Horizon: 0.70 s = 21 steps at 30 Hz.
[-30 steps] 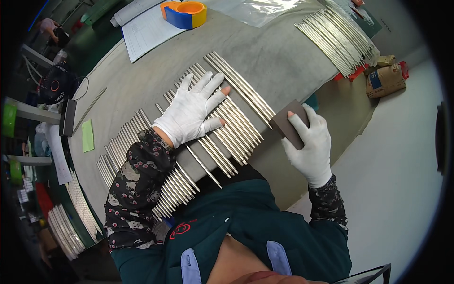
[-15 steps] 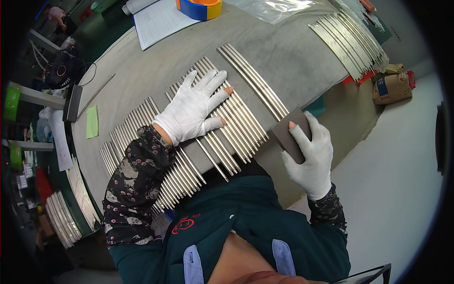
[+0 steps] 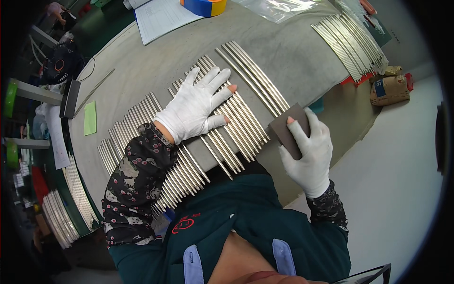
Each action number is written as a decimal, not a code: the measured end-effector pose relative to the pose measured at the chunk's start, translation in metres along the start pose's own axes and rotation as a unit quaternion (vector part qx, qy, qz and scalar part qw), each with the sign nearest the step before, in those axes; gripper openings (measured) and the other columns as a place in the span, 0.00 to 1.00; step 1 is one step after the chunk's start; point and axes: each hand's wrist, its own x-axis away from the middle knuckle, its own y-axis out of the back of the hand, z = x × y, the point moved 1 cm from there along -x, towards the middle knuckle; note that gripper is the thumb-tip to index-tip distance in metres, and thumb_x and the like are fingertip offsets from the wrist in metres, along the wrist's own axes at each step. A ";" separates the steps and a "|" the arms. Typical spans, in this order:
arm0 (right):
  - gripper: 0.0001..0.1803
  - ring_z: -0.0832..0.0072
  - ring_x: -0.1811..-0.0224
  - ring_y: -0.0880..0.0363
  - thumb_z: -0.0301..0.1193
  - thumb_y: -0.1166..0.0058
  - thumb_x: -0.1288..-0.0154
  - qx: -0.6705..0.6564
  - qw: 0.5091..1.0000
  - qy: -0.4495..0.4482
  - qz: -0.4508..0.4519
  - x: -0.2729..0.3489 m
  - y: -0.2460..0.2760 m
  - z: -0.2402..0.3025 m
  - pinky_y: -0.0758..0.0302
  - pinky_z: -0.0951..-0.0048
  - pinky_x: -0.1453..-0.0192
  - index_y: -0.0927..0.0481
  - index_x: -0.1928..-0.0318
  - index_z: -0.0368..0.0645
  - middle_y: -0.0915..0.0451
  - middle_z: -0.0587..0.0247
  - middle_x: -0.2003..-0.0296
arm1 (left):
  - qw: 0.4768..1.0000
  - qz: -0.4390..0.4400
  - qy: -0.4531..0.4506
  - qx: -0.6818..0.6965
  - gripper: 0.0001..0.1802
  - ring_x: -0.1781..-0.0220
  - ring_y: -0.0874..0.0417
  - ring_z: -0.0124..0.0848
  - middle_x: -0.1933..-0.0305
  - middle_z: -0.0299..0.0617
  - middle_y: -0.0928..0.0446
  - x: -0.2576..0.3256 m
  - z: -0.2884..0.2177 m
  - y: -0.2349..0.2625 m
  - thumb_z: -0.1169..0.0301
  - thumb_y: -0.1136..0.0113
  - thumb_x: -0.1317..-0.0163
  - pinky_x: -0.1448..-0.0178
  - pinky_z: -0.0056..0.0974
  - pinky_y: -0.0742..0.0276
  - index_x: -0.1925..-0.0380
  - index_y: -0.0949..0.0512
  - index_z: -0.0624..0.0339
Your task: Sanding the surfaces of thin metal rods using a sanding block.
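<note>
My left hand (image 3: 191, 109), in a white glove with bare thumb and fingertip showing, lies with spread fingers across a row of thin silvery metal rods (image 3: 245, 124). The rods lie side by side on the grey table, their near ends sticking out past its edge. To the right, a small separate group of rods (image 3: 259, 84) sits apart from that row. My gloved right hand (image 3: 313, 158) grips a dark grey-brown rectangular block (image 3: 289, 128), which looks like a sanding block. It covers the near ends of the separate group.
More rods (image 3: 350, 46) are bundled at the far right of the table (image 3: 156, 66). A blue and yellow tape roll (image 3: 205, 7) rests on papers (image 3: 163, 21). Left are a green note (image 3: 90, 118), a lone rod (image 3: 94, 93) and a black fan (image 3: 59, 66). A sack (image 3: 391, 90) stands at right.
The block and my right hand have shifted slightly left and up. Within the separate group, a gap between rods has widened. My left hand stays spread on the row.
</note>
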 end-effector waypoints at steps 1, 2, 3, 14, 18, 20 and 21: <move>0.33 0.51 0.48 0.27 0.32 0.31 0.60 -0.015 1.000 0.000 0.011 0.000 -0.002 0.004 0.26 0.57 0.48 0.22 0.47 0.49 0.30 0.40 0.42 | 1.000 0.002 0.004 0.002 0.41 0.24 0.47 0.56 0.24 0.55 0.48 0.000 0.000 0.000 0.37 0.62 0.33 0.24 0.62 0.57 0.29 0.42 0.52; 0.33 0.52 0.48 0.26 0.32 0.31 0.60 -0.014 1.000 0.007 0.014 0.000 -0.004 0.008 0.26 0.58 0.49 0.22 0.47 0.49 0.30 0.40 0.42 | 1.000 0.004 0.009 0.005 0.41 0.24 0.47 0.56 0.24 0.55 0.48 -0.001 -0.001 0.000 0.37 0.60 0.33 0.24 0.62 0.57 0.29 0.42 0.52; 0.33 0.52 0.48 0.26 0.33 0.31 0.59 -0.001 1.000 0.002 0.022 -0.001 -0.006 0.010 0.26 0.58 0.50 0.22 0.47 0.49 0.30 0.40 0.42 | 1.000 0.004 0.010 0.007 0.41 0.24 0.47 0.56 0.24 0.55 0.48 -0.002 -0.002 0.000 0.37 0.60 0.33 0.24 0.62 0.57 0.29 0.42 0.52; 0.29 0.50 0.48 0.26 0.31 0.34 0.54 0.023 0.994 -0.010 0.106 -0.012 -0.001 0.016 0.25 0.56 0.48 0.22 0.47 0.46 0.30 0.41 0.42 | 0.999 -0.009 0.020 0.040 0.40 0.24 0.47 0.55 0.25 0.54 0.46 -0.003 -0.003 -0.001 0.42 0.51 0.35 0.24 0.62 0.55 0.31 0.39 0.55; 0.28 0.50 0.49 0.26 0.30 0.35 0.54 0.046 0.997 0.005 0.060 -0.023 -0.012 0.024 0.24 0.55 0.50 0.22 0.48 0.45 0.30 0.41 0.43 | 0.999 -0.010 0.022 0.039 0.39 0.24 0.46 0.55 0.25 0.54 0.46 -0.004 -0.006 0.004 0.43 0.50 0.36 0.24 0.62 0.55 0.31 0.39 0.55; 0.28 0.50 0.49 0.26 0.30 0.35 0.54 0.051 0.998 -0.002 0.039 -0.032 -0.018 0.028 0.24 0.56 0.50 0.22 0.48 0.45 0.29 0.41 0.44 | 0.999 -0.014 0.015 0.031 0.39 0.24 0.46 0.55 0.25 0.54 0.46 -0.004 -0.004 0.002 0.43 0.50 0.36 0.24 0.62 0.54 0.31 0.39 0.55; 0.28 0.51 0.50 0.25 0.33 0.34 0.54 0.047 0.997 0.005 0.055 -0.031 -0.016 0.027 0.24 0.56 0.53 0.22 0.48 0.47 0.29 0.41 0.44 | 0.999 -0.015 0.016 0.031 0.39 0.24 0.46 0.55 0.25 0.54 0.46 -0.003 -0.002 0.000 0.43 0.50 0.35 0.24 0.62 0.54 0.31 0.39 0.55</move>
